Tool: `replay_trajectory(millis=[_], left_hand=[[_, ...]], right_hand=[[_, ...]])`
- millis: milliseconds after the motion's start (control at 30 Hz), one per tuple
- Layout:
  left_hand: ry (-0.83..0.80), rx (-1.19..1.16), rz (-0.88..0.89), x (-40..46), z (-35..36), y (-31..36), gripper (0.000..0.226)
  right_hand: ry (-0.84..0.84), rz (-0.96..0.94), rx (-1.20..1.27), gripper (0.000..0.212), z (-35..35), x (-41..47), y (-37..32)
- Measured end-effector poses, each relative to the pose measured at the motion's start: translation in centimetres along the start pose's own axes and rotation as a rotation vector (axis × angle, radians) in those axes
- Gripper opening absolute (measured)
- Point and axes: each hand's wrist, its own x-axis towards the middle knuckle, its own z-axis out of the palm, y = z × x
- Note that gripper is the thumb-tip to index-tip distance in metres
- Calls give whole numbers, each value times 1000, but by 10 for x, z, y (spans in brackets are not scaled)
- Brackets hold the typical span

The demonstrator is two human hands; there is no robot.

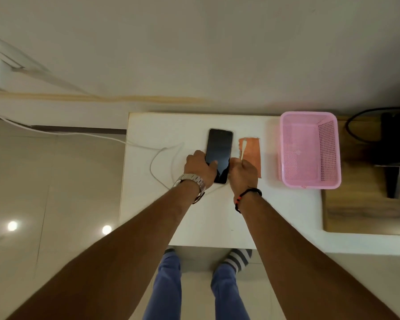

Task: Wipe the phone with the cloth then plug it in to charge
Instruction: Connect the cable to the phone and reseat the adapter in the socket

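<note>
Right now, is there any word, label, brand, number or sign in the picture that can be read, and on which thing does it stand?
None can be read.
phone: the screen is dark, no text shows.
pink basket: a small mark on its near rim, too small to read.
watch on the left wrist: its dial is not visible.
orange cloth, white cable: no print visible.

It looked like a room in a home — a small white surface (162, 218) stood against a plain cream wall (194, 42), over glossy beige floor tiles (44, 181) that mirrored ceiling lights. A white wall socket (0, 65) fed a charging cable (78, 133) running onto the surface. A pink plastic basket (310, 179) sat beside a wood-grain top (356, 213), and the person stood in striped socks (238, 257) — indoor, domestic dress.
</note>
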Motion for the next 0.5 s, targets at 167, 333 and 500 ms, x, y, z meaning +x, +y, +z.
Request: replay_trajectory(millis=[167, 333, 500], left_hand=[[-85, -237, -139, 9, -9, 0, 44], [-144, -717, -240, 2, -33, -3, 30], [-100, -1006, -281, -5, -67, 15, 21]], right_hand=[[-118, 7, 70, 27, -5, 0, -5], [-113, -53, 123, 31, -13, -14, -15], [-59, -192, 125, 36, -15, -45, -39]])
